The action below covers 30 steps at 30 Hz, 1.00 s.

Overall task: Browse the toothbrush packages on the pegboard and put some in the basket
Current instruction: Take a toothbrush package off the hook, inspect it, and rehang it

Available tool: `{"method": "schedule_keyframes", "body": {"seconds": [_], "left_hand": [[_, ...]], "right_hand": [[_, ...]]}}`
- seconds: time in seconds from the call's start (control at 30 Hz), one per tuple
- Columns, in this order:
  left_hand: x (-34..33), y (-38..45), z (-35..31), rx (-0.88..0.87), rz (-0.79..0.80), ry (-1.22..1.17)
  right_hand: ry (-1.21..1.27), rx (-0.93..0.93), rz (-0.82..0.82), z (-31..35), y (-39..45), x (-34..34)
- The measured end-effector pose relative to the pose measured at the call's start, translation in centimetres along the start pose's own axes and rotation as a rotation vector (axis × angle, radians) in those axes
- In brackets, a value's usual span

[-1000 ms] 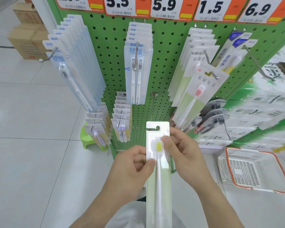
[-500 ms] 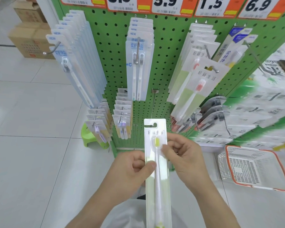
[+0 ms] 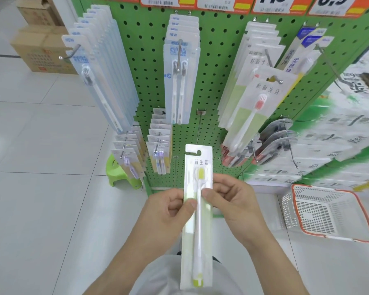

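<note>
A person stands at a green pegboard hung with rows of toothbrush packages and holds one long package upright in front of their body, its yellow brush head at the top. The left hand pinches the package's left edge, thumb on the front; the right hand pinches the right edge the same way, just below the brush head. A white basket with an orange rim sits on the floor down to the right, well apart from the package and seemingly empty. The likely risk is in the move to the basket: held only at its edges, the slick, flexible package could bend or slip free, and dropped from standing height it could land on the floor tiles instead.
</note>
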<state>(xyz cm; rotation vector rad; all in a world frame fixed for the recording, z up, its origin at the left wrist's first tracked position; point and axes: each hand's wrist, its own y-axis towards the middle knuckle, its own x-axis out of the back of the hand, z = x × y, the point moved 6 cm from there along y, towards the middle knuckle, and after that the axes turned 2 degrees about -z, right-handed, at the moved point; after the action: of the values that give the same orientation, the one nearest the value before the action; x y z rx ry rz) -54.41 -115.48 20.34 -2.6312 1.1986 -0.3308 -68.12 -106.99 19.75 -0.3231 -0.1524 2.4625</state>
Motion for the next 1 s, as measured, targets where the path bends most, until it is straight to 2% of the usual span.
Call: {"method": "schedule_keyframes", "body": {"seconds": [0.1, 0.2, 0.33, 0.43, 0.57, 0.7, 0.8, 0.93, 1.0], "left_hand": [[-0.2, -0.3, 0.6, 0.031, 0.061, 0.022], [0.3, -0.5, 1.4, 0.043, 0.000, 0.034], [0.5, -0.8, 1.5, 0.031, -0.043, 0.036], [0.6, -0.7, 1.2, 0.017, -0.031, 0.036], [0.4, -0.7, 1.5, 0.096, 0.062, -0.065], [0.9, -0.8, 1.9, 0.162, 0.164, -0.056], [1.8, -0.6, 1.9, 0.157, 0.094, -0.015], [2.5, -0.3, 2.0, 0.148, -0.024, -0.060], [2.6, -0.1, 1.9, 0.140, -0.040, -0.096]], "right_hand": [[0.028, -0.018, -0.085, -0.6, 0.0, 0.5], [-0.073, 0.011, -0.056, 0.0, -0.4, 0.4], [-0.182, 0.019, 0.067, 0.7, -0.5, -0.1], [-0.160, 0.011, 0.036, 0.9, -0.2, -0.2], [-0.107, -0.015, -0.045, 0.6, 0.1, -0.1], [-0.077, -0.037, -0.066, -0.1, -0.1, -0.5], [-0.090, -0.022, -0.044, -0.1, -0.2, -1.3], [-0.330, -0.019, 0.105, -0.2, -0.2, -2.3], [-0.394, -0.011, 0.073, -0.4, -0.1, -2.2]]}}
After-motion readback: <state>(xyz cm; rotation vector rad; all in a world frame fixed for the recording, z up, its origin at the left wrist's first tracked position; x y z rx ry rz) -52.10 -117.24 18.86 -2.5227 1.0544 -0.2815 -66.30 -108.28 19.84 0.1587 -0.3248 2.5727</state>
